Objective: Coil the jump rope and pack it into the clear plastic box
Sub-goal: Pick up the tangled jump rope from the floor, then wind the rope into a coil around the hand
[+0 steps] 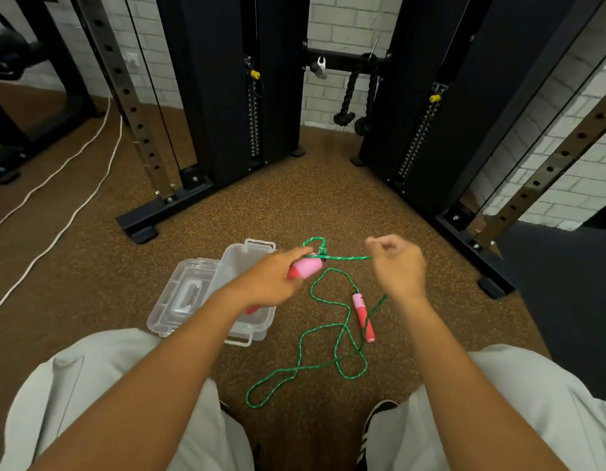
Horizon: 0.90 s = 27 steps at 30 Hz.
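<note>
My left hand (271, 280) grips one pink-and-red handle (306, 268) of the jump rope above the floor. From that handle the green rope (342, 258) runs taut to my right hand (398, 266), which pinches it. The rest of the rope (308, 334) lies in loose loops on the floor between my knees. The second pink-and-red handle (363, 316) lies on the floor below my right hand. The clear plastic box (240, 256) stands open under my left forearm, its lid (186, 294) folded out to the left.
Black gym machine frames (227, 96) and their feet (142, 229) ring the brown speckled floor on the left, back and right. White cables (74, 154) trail across the floor at left. My knees in light trousers fill the bottom.
</note>
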{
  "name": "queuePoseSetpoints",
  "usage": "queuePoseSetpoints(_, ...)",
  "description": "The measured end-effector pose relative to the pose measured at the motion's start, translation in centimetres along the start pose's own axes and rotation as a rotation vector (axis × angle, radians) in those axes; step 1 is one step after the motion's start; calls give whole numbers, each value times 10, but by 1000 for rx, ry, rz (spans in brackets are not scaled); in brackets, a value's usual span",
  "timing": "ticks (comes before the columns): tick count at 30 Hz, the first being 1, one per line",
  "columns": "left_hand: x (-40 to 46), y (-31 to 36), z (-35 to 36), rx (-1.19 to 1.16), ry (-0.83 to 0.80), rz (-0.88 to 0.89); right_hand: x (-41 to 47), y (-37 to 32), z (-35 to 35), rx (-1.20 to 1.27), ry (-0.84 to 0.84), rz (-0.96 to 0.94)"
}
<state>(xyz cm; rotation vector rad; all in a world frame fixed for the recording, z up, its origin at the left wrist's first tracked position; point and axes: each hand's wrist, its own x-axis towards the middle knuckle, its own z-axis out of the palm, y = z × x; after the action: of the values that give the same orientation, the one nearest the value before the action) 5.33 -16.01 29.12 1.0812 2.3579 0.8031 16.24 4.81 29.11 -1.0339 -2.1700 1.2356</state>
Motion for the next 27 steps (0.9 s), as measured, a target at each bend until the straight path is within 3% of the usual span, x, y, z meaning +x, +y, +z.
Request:
queuePoseSetpoints(4, -7, 13, -9, -94, -20, -3, 15, 10, -12, -38, 114, 115)
queuePoseSetpoints(8, -13, 12, -16, -23, -139, -61, 19, 7, -17, 343, 267, 347)
queuePoseSetpoints(9, -16, 14, -18, -108, -149, -60, 19, 6, -20, 389, 290, 402)
queuePoseSetpoints(11, -20, 17, -19, -312, -154, -46, 19, 12, -21, 241, 234, 468)
queuePoseSetpoints(14, -17, 21, -20, -422, -106, -17, 4, 9, -11, -99, -65, 276)
queuePoseSetpoints(18, -10, 26, -18, -532, -109, -68, -20, -28, -4, 137, -448, -119)
queuePoseSetpoints(21, -5, 28, -14, -734, -111, -53, -31, -37, -4, 241, -628, -232)
queuePoseSetpoints(24, -3, 28, -15, -880, -118, -34, -36, -38, -3, 255, -661, -262)
queuePoseSetpoints(27, -3, 28, -16, -911, -98, -21, -38, -39, -2, 304, -556, -264)
